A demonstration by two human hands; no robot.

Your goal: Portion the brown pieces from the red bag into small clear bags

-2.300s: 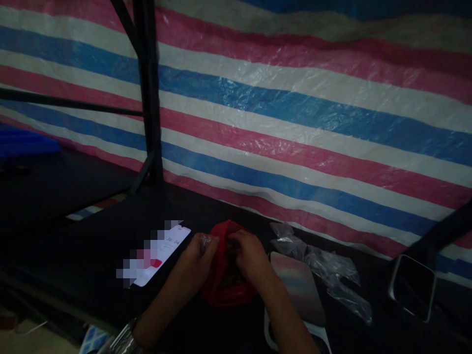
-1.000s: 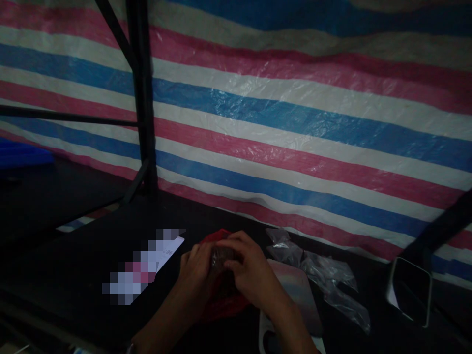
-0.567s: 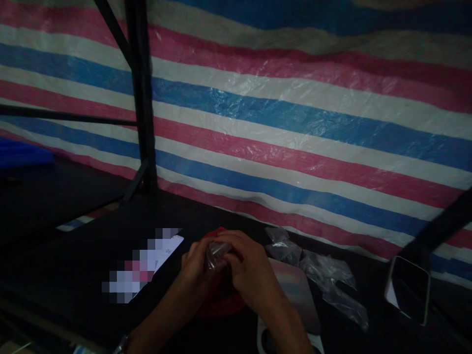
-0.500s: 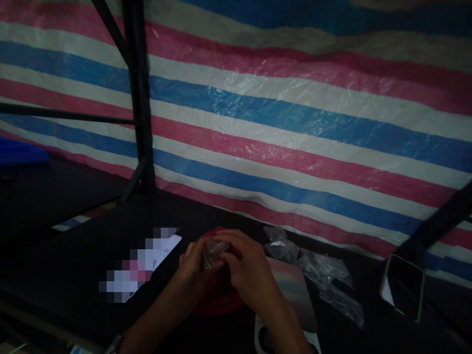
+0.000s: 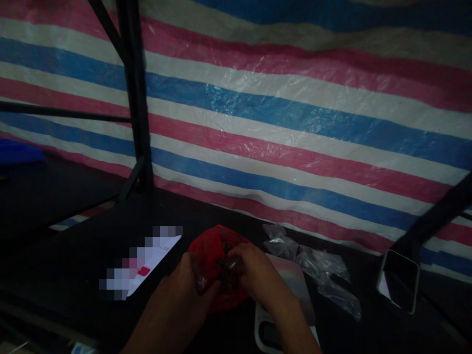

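A red bag [image 5: 206, 241] stands with its mouth open on the black table, dark small pieces [image 5: 229, 278] inside it. At its left side my left hand [image 5: 184, 290] is closed on a small clear plastic bag [image 5: 199, 276]; part of that bag is hidden by the fingers. My right hand [image 5: 252, 273] reaches into the red bag from the right, fingers curled among the dark pieces. Something shiny shows at its fingertips, too dim to name. Under my right forearm lies a kitchen scale [image 5: 291, 275] with a flat metal top and a dark display.
Several clear plastic bags [image 5: 324, 268] lie right of the scale. Farther right a phone [image 5: 400, 280] leans near a black post. A white printed sheet [image 5: 157, 265], partly blurred, lies on the left. Striped plastic sheeting [image 5: 280, 132] and a black frame [image 5: 136, 98] stand behind.
My hands were together over the red bag around the clear plastic bag. Now they are apart: the left has drawn down and left with it, and the right has dipped into the red bag.
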